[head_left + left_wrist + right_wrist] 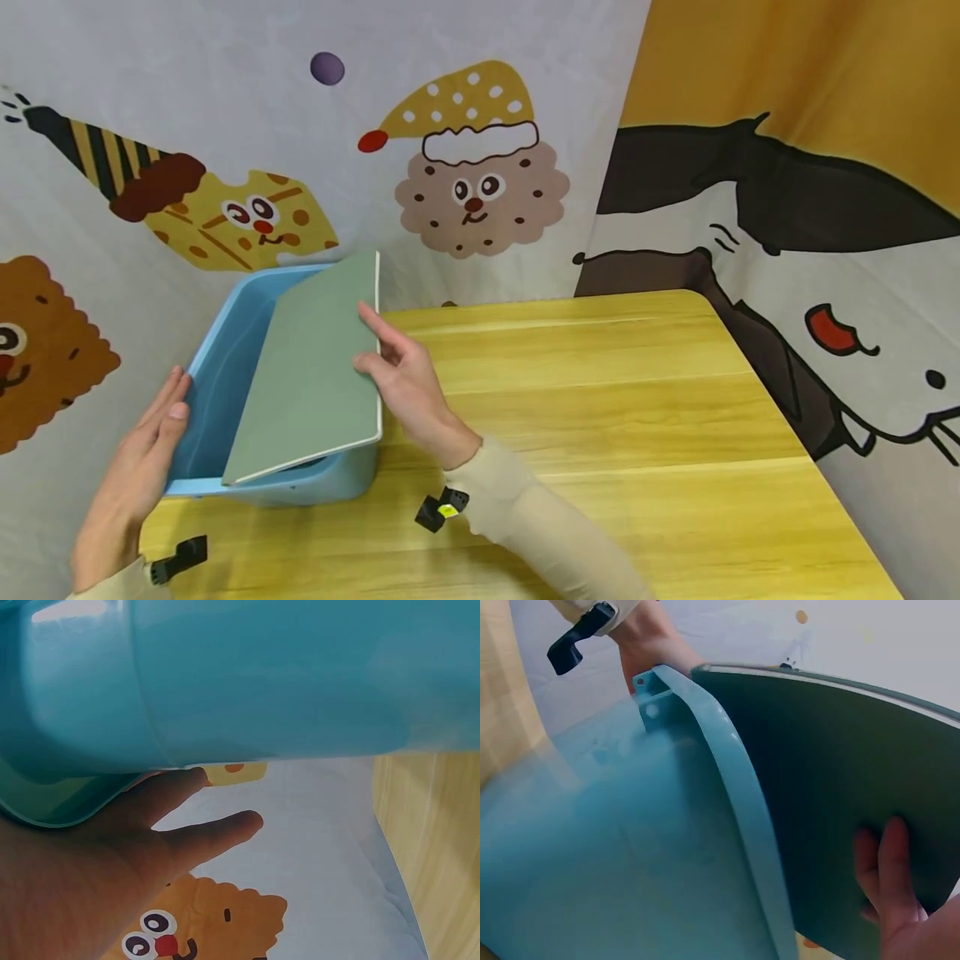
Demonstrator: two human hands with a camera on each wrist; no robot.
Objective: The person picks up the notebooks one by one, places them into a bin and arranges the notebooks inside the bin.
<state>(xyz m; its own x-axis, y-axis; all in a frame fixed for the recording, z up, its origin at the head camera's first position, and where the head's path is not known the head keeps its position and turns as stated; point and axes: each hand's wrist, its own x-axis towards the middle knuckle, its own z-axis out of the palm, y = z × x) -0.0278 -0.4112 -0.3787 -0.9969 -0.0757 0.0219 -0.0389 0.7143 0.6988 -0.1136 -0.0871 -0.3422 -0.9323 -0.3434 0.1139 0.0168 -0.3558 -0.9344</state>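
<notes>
A green thin book (315, 358) with a pale page edge lies tilted across the mouth of a light blue plastic bin (217, 375). My right hand (408, 387) holds the book by its right edge, with thumb and forefinger on the upper face. Other fingers (894, 862) press its underside in the right wrist view. At the bin's left rim rests my left hand (138, 467), fingers fairly straight. The left wrist view shows two of those fingers extended along the outer wall, the nearer one touching it; the thumb is hidden there. Most of the bin's inside is covered by the book.
The bin stands at the left end of a yellow wood-grain table (600, 417). Behind it hangs a white cloth (285, 108) printed with cartoon biscuits and cheese. A black wrist camera mount (442, 508) sits on each sleeve.
</notes>
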